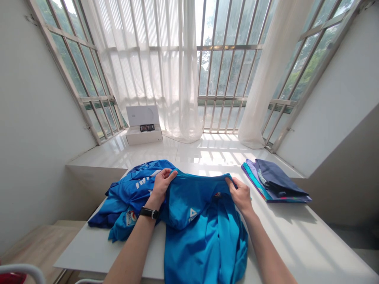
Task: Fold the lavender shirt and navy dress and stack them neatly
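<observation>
A teal-blue shirt point(189, 244) with a small white triangular logo hangs and lies in front of me, its upper edge pulled straight between my hands. My left hand point(162, 184) pinches the left end of that edge, thumb on top. At the right end, my right hand point(239, 194) grips the cloth between thumb and fingers. The shirt's lower part spreads over the white table point(284, 240) towards me. Beside my left hand lies a loose heap of blue clothes point(133, 193) with white markings, partly behind my left forearm.
A stack of folded clothes point(278, 181), dark navy on top, sits on the table's right side. On the white window ledge point(97, 156) stands an open white box point(144, 137) with a black device point(147, 127). Sheer curtains point(177, 79) hang before the barred windows.
</observation>
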The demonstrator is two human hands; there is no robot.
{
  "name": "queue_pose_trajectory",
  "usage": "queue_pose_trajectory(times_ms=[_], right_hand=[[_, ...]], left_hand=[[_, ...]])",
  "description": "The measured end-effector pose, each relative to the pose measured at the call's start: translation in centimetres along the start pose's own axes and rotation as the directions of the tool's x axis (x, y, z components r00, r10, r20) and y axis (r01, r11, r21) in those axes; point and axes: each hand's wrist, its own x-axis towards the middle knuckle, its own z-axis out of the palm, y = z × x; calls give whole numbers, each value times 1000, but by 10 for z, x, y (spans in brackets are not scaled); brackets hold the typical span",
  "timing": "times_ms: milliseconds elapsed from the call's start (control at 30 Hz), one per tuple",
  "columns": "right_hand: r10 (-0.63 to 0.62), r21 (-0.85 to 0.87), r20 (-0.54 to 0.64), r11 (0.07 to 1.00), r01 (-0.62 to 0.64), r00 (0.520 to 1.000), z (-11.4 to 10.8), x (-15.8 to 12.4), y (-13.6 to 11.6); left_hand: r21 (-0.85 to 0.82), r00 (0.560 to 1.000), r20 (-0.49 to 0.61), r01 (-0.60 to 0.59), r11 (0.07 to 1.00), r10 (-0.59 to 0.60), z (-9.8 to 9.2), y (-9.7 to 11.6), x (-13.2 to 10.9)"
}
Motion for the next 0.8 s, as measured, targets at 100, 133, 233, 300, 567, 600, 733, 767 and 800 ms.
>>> queue_pose_trajectory(times_ms=[100,133,233,300,567,600,733,767,800], right_hand=[[25,2,-22,1000,-25,999,0,0,-2],[37,2,-28,999,-37,999,-1,1,-2],[58,1,-21,998,-58,998,-1,0,-3],[55,-5,-10,998,-56,998,-2,0,-3],[34,41,50,999,-36,998,2,-2,-4],[55,89,89,994,-63,995,4,-3,-6],[153,323,459,889,-325,875,10,-12,-18],[148,350,555,851,-392,818,11,-16,-21],[130,362,637,820,-443,760,12,-20,-24]], left_hand=[[4,999,24,39,999,-39,-1,-1,1],[16,999,31,40,999,-40,-1,-2,1],[79,999,37,18,997,-21,-2,-5,1],[120,999,24,-27,992,24,-2,-8,2],[465,907,-57,-345,815,417,7,-6,-4],[492,889,-51,-374,786,455,10,-3,-8],[405,939,283,-300,864,194,25,4,-28],[384,898,437,-238,892,52,29,4,-32],[382,820,568,-190,905,-68,32,3,-37]])
